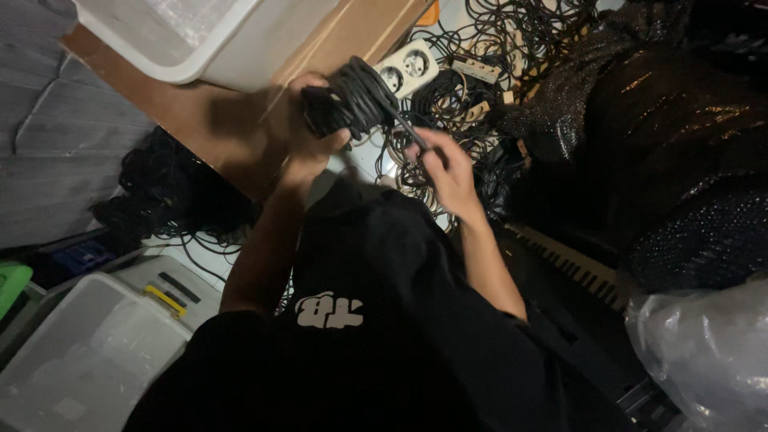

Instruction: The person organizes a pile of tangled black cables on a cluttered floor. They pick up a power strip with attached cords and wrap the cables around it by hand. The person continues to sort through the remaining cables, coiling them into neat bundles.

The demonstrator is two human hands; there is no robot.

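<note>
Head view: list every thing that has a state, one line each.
Cable bundle: coiled, gripped in the left hand.
Cable end: pulled out from the coil, pinched by the right hand.
White power strip: sockets empty.
Loose cables: tangled on the floor.
Clear bin: lid on.

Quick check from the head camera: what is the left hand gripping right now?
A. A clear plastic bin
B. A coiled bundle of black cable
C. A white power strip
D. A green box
B: the left hand is closed around a coiled bundle of black cable, while the right hand pinches the loose cable end; the white power strip lies behind, unheld.
</note>
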